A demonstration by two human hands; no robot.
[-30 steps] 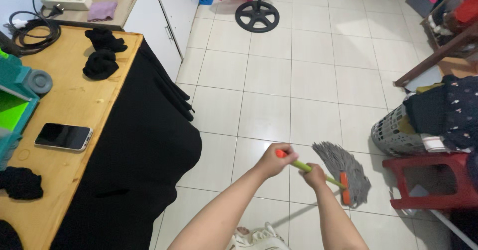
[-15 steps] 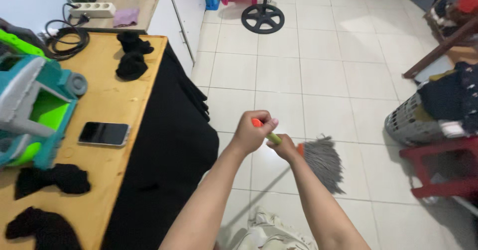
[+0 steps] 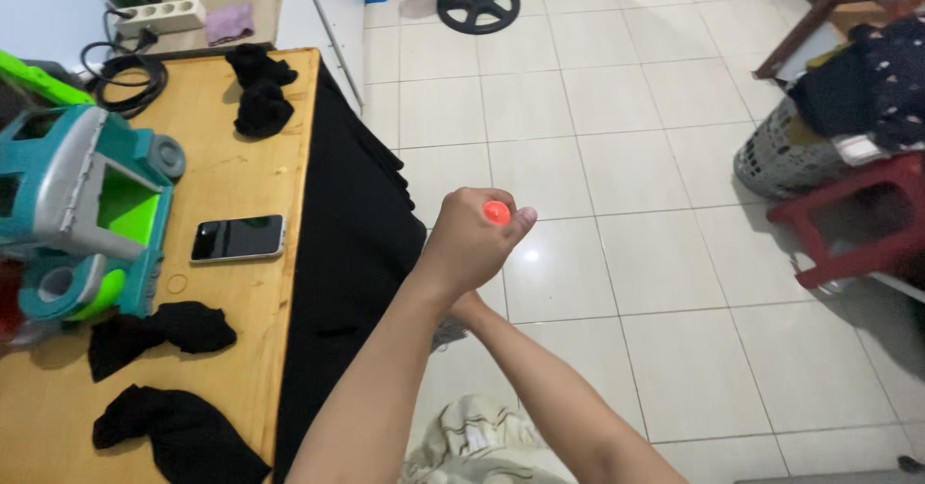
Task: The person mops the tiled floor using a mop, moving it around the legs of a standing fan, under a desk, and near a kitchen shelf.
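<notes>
The left hand (image 3: 472,238) is clenched in a fist around the top of a mop handle, of which only the round orange end cap (image 3: 496,212) shows above the curled fingers; the thumb lies just beside the cap. The right hand (image 3: 469,308) sits lower, almost wholly hidden behind the left wrist; whether it is gripping the handle cannot be told from this view. A small tuft of grey mop strands (image 3: 447,332) peeps out beside the left forearm, low against the hanging black cloth (image 3: 347,243) that drapes off the side of the wooden table (image 3: 241,181); the rest of the mop is out of sight beneath the arms.

On the table lie a dark smartphone (image 3: 238,238) face up, a teal, grey and lime-green plastic toy (image 3: 77,214), several crumpled black socks (image 3: 159,335) near the front edge and another black pair (image 3: 260,94) at the far end; a coiled black cable (image 3: 125,75) and a white power strip (image 3: 159,17) lie beyond.

The floor is of pale square ceramic tiles (image 3: 626,156); a round black fan base (image 3: 479,2) stands at the far side, and to the right a red plastic stool (image 3: 848,219) stands just beside a grey perforated laundry basket (image 3: 780,161) heaped with dark clothes (image 3: 867,84). A cream patterned garment (image 3: 472,441) shows at the bottom between the forearms.
</notes>
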